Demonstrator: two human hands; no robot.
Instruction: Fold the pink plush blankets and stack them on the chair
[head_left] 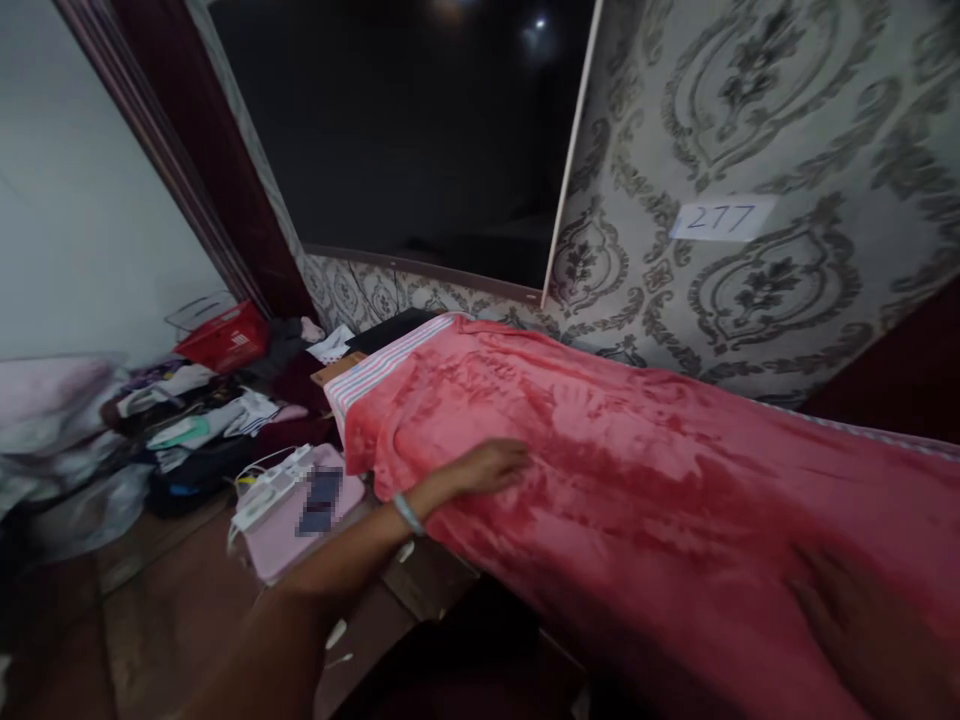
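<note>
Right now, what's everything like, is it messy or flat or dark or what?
Red cloth: spread out, wrinkled
Left hand: on the cloth, fingers bent
Right hand: over the cloth, blurry; can't tell if touching
TV screen: dark, with reflections
Clothes: messy heap
Red basket: among the clothes
Number paper: flat on the wall

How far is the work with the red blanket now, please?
Already done, it seems: the red blanket lies spread below the screen, striped edge showing. In hand: the left hand is on it; the right hand is over it, too blurred to judge contact. Probably left: smoothing the creases near that edge.
</note>
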